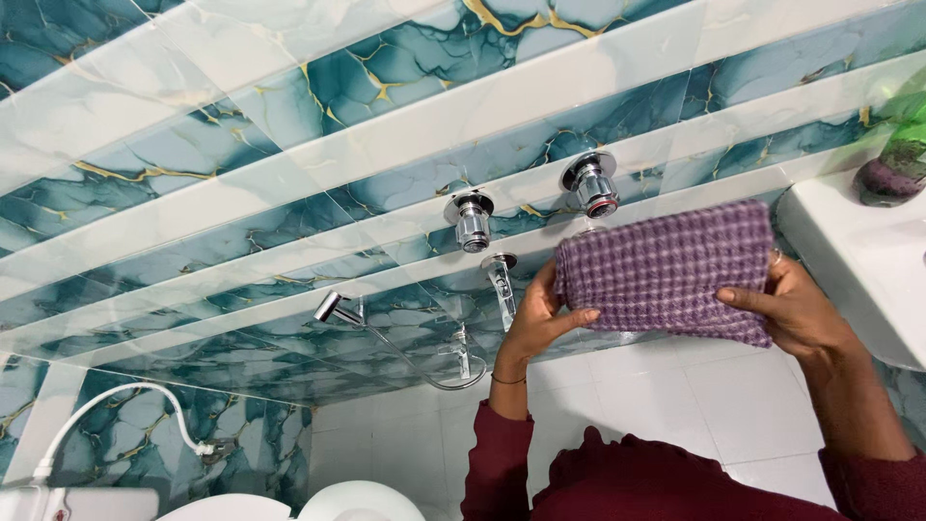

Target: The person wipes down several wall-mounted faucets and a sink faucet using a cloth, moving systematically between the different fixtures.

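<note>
2 hands (675, 318) gripping purple checked cloth (666, 270), chrome taps (588, 183) behind

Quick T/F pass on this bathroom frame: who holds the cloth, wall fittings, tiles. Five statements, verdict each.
1. Both hands hold the purple checked waffle-weave cloth. True: left hand and right hand grip its two ends.
2. The cloth is crumpled into a ball. False: it is folded flat.
3. Two chrome round valve knobs sit on the wall beside the cloth. True.
4. The wall tiles are plain red. False: the teal and white marble-pattern tiles have gold veins.
5. The chrome hand sprayer with hose is in the left hand. False: it hangs on the wall, apart from both hands.
</note>
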